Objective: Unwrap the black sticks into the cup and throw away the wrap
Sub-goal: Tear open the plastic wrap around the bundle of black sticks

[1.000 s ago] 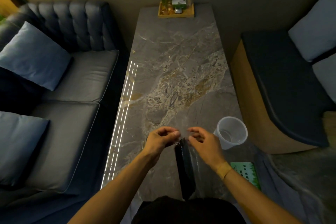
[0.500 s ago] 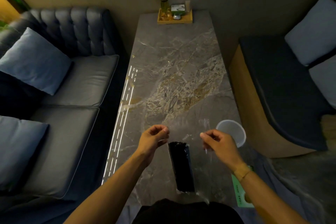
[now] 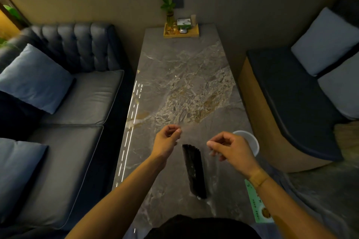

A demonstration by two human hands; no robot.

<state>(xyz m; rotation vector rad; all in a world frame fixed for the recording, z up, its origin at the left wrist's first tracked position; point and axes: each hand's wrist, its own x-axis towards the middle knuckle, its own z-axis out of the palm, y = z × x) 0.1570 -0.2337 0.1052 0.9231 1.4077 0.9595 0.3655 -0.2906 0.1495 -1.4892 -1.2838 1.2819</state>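
A bundle of black sticks (image 3: pixel 194 170) hangs between my two hands inside a clear plastic wrap (image 3: pixel 210 163) that is barely visible. My left hand (image 3: pixel 167 138) pinches the wrap's upper left edge with thumb and forefinger. My right hand (image 3: pixel 231 147) pinches the upper right edge, so the wrap is stretched apart at the top. A clear plastic cup (image 3: pixel 252 141) stands on the marble table (image 3: pixel 184 75), just behind my right hand and partly hidden by it.
A wooden tray (image 3: pixel 181 32) with a plant and small items sits at the table's far end. A green card (image 3: pixel 259 205) lies at the near right edge. A dark sofa (image 3: pixel 81 99) runs along the left, a cushioned bench (image 3: pixel 287 99) along the right.
My hands started together at the top of the bundle and have pulled apart sideways, opening the wrap. The sticks now show uncovered at the top. The camera view shifted slightly.
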